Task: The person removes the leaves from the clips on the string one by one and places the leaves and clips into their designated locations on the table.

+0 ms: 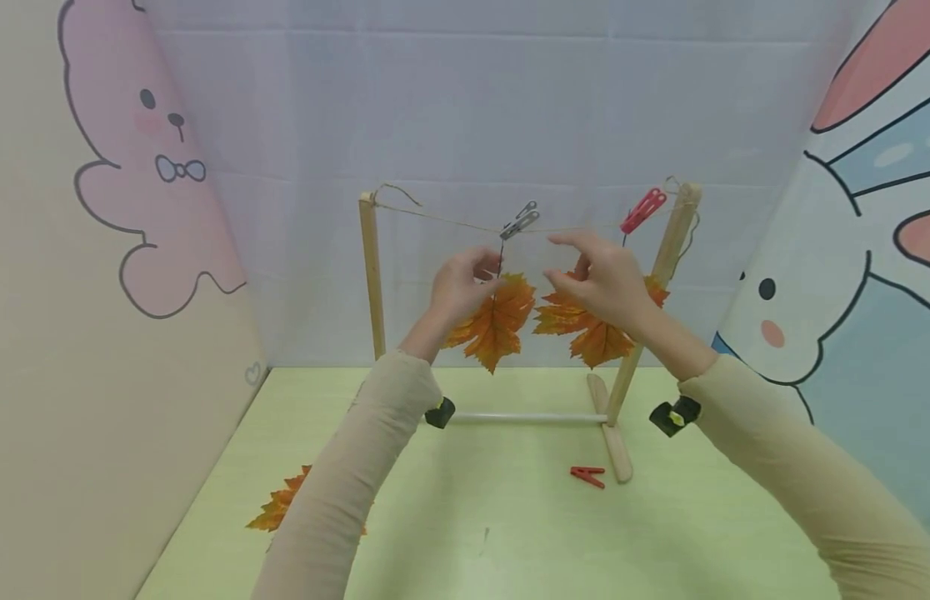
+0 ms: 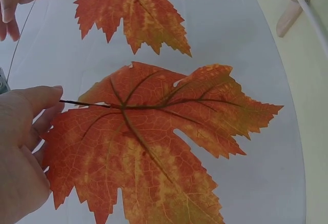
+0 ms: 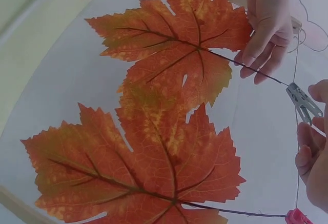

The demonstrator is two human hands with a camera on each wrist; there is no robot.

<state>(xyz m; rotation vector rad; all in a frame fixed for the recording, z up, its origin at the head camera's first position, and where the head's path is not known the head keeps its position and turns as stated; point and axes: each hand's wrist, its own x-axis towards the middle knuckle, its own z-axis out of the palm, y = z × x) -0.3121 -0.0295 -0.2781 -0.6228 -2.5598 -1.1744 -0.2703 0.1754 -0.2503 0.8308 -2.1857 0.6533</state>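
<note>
A grey clothespin (image 1: 520, 223) clips the stem of an orange maple leaf (image 1: 498, 325) to a twine line. My left hand (image 1: 465, 283) pinches that leaf's dark stem (image 3: 256, 71) between thumb and fingers, below the clothespin. Just right of the grey clothespin is my right hand (image 1: 603, 279), its thumb and index finger spread with a gap between them and nothing held. Behind the right hand, a second maple leaf (image 1: 596, 340) hangs from a pink-red clothespin (image 1: 643, 210). In the right wrist view both leaves overlap, and the grey clothespin (image 3: 303, 102) lies close to the right fingers.
The twine spans two wooden posts (image 1: 371, 275) joined low by a white rod (image 1: 525, 417). On the pale green table (image 1: 510, 533) lies a red clothespin (image 1: 587, 476), near the frame's right foot. Another orange leaf (image 1: 273, 510) is partly hidden under the left forearm.
</note>
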